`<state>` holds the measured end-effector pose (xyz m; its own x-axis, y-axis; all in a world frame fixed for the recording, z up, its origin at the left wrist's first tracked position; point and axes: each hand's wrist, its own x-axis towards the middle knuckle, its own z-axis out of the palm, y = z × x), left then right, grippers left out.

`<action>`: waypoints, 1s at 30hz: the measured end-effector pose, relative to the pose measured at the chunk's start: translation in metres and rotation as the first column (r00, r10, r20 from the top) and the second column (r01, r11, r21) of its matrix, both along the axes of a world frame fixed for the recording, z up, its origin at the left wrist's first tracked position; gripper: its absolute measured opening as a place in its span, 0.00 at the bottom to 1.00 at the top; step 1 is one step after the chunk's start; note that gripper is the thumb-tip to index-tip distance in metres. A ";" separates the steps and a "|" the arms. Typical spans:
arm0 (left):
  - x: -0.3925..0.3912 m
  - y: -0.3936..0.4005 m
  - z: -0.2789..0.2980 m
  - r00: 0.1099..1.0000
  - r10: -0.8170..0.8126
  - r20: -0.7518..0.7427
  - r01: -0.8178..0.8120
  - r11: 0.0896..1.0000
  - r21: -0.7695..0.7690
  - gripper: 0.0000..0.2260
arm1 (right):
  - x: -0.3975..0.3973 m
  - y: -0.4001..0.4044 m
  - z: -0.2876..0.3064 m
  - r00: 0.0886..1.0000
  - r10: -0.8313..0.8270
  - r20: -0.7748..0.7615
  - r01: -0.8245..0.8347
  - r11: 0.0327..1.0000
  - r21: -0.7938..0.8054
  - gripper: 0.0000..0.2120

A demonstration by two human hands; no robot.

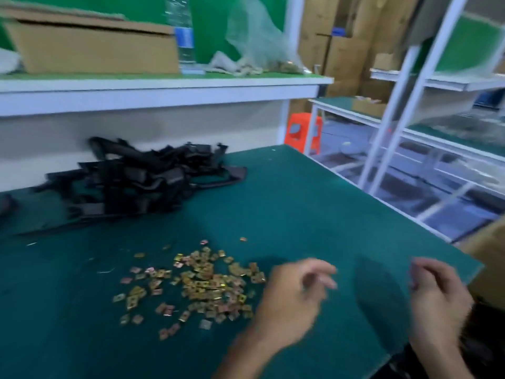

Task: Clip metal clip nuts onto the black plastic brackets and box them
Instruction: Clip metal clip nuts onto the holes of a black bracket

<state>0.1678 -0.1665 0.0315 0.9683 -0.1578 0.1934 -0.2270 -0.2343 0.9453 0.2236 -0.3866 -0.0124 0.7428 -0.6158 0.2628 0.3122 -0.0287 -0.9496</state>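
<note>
Both the left hand (293, 299) and right hand (437, 296) hover loosely curled and empty near the table's (314, 201) right edge, so a careless sweep could scatter the clip nuts (202, 283) off it.

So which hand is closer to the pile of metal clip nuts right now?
Left. The left hand is at the right edge of the clip nuts; the right hand is farther right, near the table corner.

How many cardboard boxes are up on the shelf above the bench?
1. The cardboard box sits at the shelf's left end, beside a water bottle. More cartons stand behind the bench, not on it.
</note>
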 end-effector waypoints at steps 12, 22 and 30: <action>-0.014 0.194 -0.052 0.678 0.733 -0.049 -0.730 0.664 -0.164 0.16 | 0.105 0.290 0.036 0.572 0.660 -0.486 -0.766 0.220 -0.604 0.09; -0.010 0.189 -0.052 0.727 0.683 -0.065 -0.683 0.711 -0.169 0.14 | 0.095 0.424 0.046 0.234 0.793 -0.562 -0.972 0.179 -0.151 0.16; -0.011 0.191 -0.053 0.698 0.713 -0.074 -0.712 0.679 -0.180 0.15 | 0.087 0.412 0.047 0.602 0.675 -0.427 -0.796 0.547 -0.258 0.15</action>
<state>0.1563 0.0243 -0.0214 0.7729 0.6174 0.1467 -0.0656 -0.1522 0.9862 0.3107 0.0255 0.0341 0.9533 0.2941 0.0692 0.1538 -0.2752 -0.9490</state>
